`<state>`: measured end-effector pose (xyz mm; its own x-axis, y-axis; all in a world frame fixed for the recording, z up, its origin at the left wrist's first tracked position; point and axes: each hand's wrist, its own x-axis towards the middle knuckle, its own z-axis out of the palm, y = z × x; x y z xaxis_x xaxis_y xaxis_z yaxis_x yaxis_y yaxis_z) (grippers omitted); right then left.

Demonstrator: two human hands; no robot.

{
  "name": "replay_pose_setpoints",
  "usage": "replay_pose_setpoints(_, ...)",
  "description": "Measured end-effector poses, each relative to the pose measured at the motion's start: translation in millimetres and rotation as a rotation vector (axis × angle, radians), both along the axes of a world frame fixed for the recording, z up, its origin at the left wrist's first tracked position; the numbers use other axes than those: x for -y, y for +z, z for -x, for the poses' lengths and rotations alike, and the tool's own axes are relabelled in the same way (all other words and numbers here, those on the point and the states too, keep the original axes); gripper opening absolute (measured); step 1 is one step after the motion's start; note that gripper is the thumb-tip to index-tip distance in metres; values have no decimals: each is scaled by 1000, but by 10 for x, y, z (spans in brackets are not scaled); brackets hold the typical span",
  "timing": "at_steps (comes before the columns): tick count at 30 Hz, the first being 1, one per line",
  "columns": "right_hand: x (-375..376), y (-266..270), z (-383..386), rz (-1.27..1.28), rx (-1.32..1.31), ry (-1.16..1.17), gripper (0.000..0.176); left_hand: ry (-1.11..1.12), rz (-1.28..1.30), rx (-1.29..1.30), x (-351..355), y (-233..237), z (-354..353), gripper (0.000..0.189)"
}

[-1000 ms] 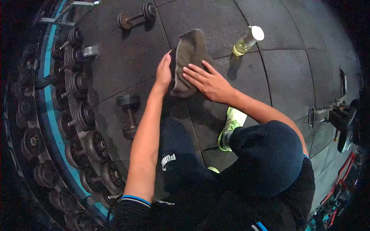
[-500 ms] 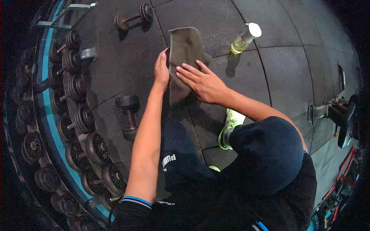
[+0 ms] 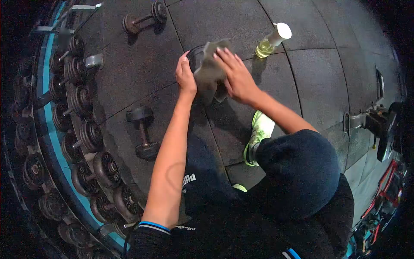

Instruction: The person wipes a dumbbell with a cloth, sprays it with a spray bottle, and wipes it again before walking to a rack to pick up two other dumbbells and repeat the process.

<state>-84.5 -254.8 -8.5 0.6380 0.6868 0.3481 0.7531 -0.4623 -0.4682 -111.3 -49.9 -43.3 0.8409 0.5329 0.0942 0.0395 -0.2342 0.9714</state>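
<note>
My left hand (image 3: 186,74) grips the left edge of a dark round weight plate (image 3: 196,55), its thumb and fingers along the rim. Most of the plate is hidden behind a grey-brown cloth (image 3: 209,73). My right hand (image 3: 240,80) holds this cloth bunched up over the plate, with its fingers lying across the cloth's upper right part. Beyond the right hand, a spray bottle (image 3: 266,47) with a white top and yellow liquid stands on the black mat floor (image 3: 241,26).
One dumbbell (image 3: 145,134) lies by my left forearm and another dumbbell (image 3: 144,18) lies at the far left. A rack (image 3: 54,138) full of dumbbells runs along the left side. A shoe (image 3: 260,134) is below my right hand. Gym equipment (image 3: 375,125) stands at the right.
The cloth, spread long and flat before, is now bunched and lower over the plate, baring the plate's upper left rim. My right hand has moved right and slightly up.
</note>
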Motion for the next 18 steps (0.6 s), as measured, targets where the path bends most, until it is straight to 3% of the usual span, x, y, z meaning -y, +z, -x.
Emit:
replay_pose_setpoints(4,218,-28,400,115,-33,70,84,25,47,3,-100,-104,66,49)
replay_pose_setpoints(8,89,82,142,123,32,52,79,40,-28,-33,-49,4,88,51)
replay_pose_setpoints(12,-176,-7,-294,-21,-85,37,70,70,-21,-11,54,-31,95,52)
replay_pose_setpoints(18,-159,126,-239,129,95,67,68,102,-10,-24,94,4,140,51)
